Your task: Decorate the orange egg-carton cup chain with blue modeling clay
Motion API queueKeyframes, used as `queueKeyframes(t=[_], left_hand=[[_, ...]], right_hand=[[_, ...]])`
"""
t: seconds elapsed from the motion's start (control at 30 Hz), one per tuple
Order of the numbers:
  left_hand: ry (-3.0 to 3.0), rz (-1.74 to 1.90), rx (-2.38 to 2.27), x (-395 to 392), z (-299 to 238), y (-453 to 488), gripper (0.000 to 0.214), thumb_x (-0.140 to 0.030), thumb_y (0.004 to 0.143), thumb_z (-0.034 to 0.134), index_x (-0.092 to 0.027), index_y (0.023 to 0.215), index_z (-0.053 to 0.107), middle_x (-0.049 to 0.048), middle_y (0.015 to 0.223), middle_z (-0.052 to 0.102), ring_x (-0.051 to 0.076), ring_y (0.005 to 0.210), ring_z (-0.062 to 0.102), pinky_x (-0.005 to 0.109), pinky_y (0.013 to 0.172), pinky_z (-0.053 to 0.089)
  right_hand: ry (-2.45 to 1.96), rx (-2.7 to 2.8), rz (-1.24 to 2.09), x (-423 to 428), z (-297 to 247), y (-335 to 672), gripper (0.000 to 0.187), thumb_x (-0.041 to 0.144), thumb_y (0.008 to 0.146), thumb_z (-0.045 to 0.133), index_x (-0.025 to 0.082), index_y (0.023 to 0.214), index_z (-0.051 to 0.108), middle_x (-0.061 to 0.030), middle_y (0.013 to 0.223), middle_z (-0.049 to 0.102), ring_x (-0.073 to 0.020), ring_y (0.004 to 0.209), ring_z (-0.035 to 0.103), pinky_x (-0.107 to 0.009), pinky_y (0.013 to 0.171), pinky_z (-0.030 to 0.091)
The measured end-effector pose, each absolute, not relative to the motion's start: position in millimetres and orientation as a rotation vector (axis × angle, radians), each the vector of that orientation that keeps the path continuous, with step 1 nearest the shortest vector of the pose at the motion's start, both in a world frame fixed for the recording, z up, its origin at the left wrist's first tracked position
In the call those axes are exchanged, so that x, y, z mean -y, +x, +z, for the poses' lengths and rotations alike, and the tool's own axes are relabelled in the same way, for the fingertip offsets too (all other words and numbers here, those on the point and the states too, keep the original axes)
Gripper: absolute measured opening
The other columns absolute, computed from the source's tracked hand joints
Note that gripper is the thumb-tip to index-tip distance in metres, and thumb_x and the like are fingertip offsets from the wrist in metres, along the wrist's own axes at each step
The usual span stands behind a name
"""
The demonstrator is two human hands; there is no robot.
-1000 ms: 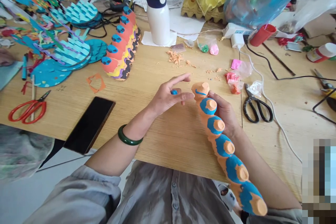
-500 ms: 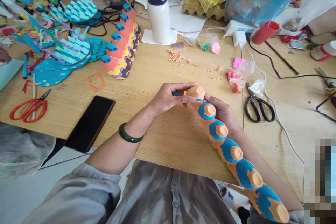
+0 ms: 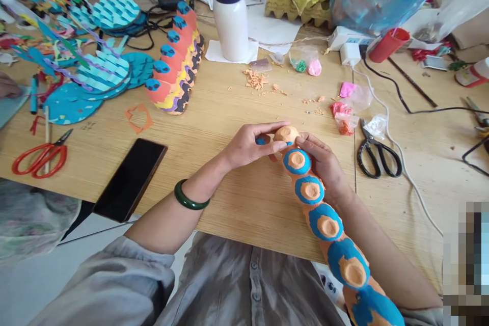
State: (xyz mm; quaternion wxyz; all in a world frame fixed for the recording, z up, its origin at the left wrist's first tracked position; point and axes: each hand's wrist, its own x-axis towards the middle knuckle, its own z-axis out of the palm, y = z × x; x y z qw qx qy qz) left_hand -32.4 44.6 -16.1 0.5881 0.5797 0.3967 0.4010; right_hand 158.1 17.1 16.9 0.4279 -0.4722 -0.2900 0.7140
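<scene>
A long bumpy egg-carton strip [image 3: 311, 189], coated in orange with blue rings around its round bumps, slants from the middle of the table to the lower right in the head view. My left hand [image 3: 250, 147] is closed on its far end, the thumb pressed near a small blue patch on the last bump. Something blue [image 3: 262, 140] also shows behind those fingers; I cannot make out what it belongs to. From the right side, my right hand [image 3: 323, 163] grips the same end, thumb and fingertips close to the left thumb. Its other fingers are partly hidden behind the strip.
A finished-looking orange strip with blue spots [image 3: 171, 61], a white bottle [image 3: 231, 30] and orange scraps [image 3: 255, 79] lie beyond. Black scissors [image 3: 378, 158] are right; a phone [image 3: 132, 178] and red scissors [image 3: 42, 158] left. A white cable [image 3: 397, 147] crosses the right side.
The strip has rolled and swung slightly, so its bumps face up more and its near end sits lower and further left. My right fingertips have come closer over the far end.
</scene>
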Motion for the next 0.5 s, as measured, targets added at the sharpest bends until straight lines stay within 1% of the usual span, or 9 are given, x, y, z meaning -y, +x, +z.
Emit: queueKeyframes(t=[0.07,0.1,0.2,0.27,0.4,0.5], left_hand=[[1.252,0.877,-0.839,-45.1,-14.6,-32.6,0.071,-0.044,0.079,0.085,-0.016,0.142,0.069,0.0129,0.127,0.077,0.021,0.086,0.075,0.033,0.068,0.066],[1.225,0.863,-0.825,-45.2,-13.6,-32.7,0.072,-0.044,0.078,0.085,-0.017,0.143,0.068,0.0133,0.129,0.076,0.022,0.088,0.076,0.034,0.068,0.067],[1.252,0.892,-0.887,-44.8,-11.1,-31.6,0.073,-0.044,0.074,0.089,-0.017,0.140,0.070,0.0134,0.133,0.075,0.018,0.079,0.074,0.031,0.064,0.065],[1.286,0.918,-0.923,-44.2,-10.7,-30.2,0.069,-0.044,0.073,0.090,-0.018,0.135,0.073,0.0128,0.137,0.073,0.017,0.077,0.073,0.028,0.063,0.064],[1.303,0.927,-0.928,-43.2,-12.7,-28.1,0.064,-0.044,0.076,0.087,-0.019,0.134,0.074,0.0104,0.129,0.077,0.022,0.094,0.076,0.027,0.069,0.063],[1.320,0.942,-0.944,-42.8,-14.5,-27.4,0.064,-0.047,0.077,0.086,-0.018,0.132,0.074,0.0101,0.128,0.077,0.024,0.101,0.075,0.028,0.076,0.062]], right_hand=[[-1.182,0.701,1.774,-17.6,14.4,157.5,0.026,0.036,0.073,0.084,0.021,0.069,0.063,0.0035,0.065,0.062,-0.0104,0.056,0.049,-0.025,0.052,0.039],[-1.178,0.692,1.770,-17.5,13.9,157.0,0.026,0.036,0.073,0.085,0.021,0.069,0.064,0.0035,0.065,0.062,-0.0106,0.056,0.050,-0.025,0.053,0.040],[-1.148,0.681,1.777,-16.5,14.9,155.1,0.024,0.036,0.070,0.087,0.022,0.073,0.068,0.0021,0.069,0.067,-0.0125,0.060,0.056,-0.027,0.056,0.046],[-1.122,0.697,1.779,-15.4,16.1,154.2,0.023,0.035,0.069,0.088,0.023,0.073,0.069,0.0020,0.071,0.068,-0.0130,0.061,0.058,-0.027,0.058,0.048],[-1.124,0.771,1.729,-14.1,13.0,155.3,0.024,0.037,0.071,0.089,0.024,0.072,0.069,0.0028,0.069,0.067,-0.0123,0.060,0.056,-0.027,0.058,0.046],[-1.144,0.851,1.673,-14.1,7.3,156.7,0.026,0.043,0.076,0.087,0.025,0.072,0.068,0.0040,0.064,0.060,-0.0118,0.057,0.051,-0.027,0.055,0.042]])
